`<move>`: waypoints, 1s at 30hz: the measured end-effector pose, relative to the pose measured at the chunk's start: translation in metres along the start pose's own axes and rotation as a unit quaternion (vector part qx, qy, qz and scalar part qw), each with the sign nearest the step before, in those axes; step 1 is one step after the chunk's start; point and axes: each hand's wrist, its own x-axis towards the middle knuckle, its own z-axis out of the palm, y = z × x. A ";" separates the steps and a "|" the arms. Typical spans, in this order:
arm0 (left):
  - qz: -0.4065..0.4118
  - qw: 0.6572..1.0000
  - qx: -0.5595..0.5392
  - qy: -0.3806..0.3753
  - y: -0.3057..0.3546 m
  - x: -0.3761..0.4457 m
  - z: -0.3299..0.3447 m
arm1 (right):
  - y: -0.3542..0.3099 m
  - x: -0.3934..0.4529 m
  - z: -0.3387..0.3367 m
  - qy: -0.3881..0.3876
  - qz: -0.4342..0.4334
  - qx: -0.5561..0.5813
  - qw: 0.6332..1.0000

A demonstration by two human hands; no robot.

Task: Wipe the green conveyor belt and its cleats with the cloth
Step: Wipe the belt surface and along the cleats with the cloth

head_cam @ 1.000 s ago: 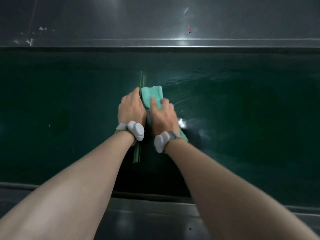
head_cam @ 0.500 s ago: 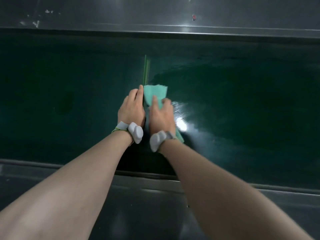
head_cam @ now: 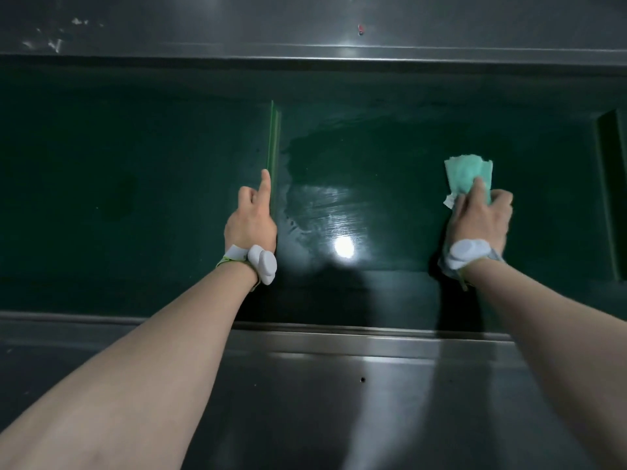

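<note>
The dark green conveyor belt (head_cam: pixel 135 198) runs left to right across the view. A thin upright green cleat (head_cam: pixel 273 137) crosses it near the middle. My left hand (head_cam: pixel 252 217) rests against the cleat's left side, index finger stretched along it, holding nothing. Far to the right, my right hand (head_cam: pixel 480 217) presses a light green cloth (head_cam: pixel 468 174) flat on the belt. A second cleat (head_cam: pixel 609 184) stands at the right edge, just beyond the cloth. A wet, shiny streaked patch (head_cam: pixel 325 212) lies between the two hands.
A steel side rail (head_cam: pixel 305 340) borders the belt on my side, with a flat steel panel (head_cam: pixel 322 401) below it. Another steel wall (head_cam: pixel 305 28) rises behind the belt's far edge. A lamp glare (head_cam: pixel 344 247) reflects off the wet belt.
My right hand has slid the cloth from beside the middle cleat far to the right across the belt. My left hand stayed at the cleat and stretched out its index finger.
</note>
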 end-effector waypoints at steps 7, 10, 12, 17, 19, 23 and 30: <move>-0.017 1.000 0.014 -0.005 -0.001 0.001 0.002 | -0.161 -0.143 0.056 -0.140 -0.149 0.116 0.972; -0.021 1.000 0.017 -0.009 -0.002 0.002 0.003 | -0.182 -0.177 0.062 -0.140 -0.274 0.070 0.949; -0.028 0.999 0.016 -0.006 -0.002 0.002 0.003 | -0.163 -0.156 0.064 -0.145 -0.291 0.066 0.944; -0.041 0.999 0.002 0.026 0.003 -0.006 0.004 | -0.075 -0.080 0.042 -0.058 -0.128 0.075 0.987; -0.037 0.999 -0.006 0.033 0.004 -0.014 0.006 | -0.064 -0.070 0.035 -0.014 -0.109 0.055 0.992; -0.054 0.997 -0.033 0.043 0.007 -0.018 0.013 | -0.115 -0.103 0.050 -0.077 -0.092 0.081 0.989; -0.027 0.999 -0.031 0.031 -0.002 -0.014 0.010 | -0.174 -0.172 0.060 -0.151 -0.341 0.022 0.928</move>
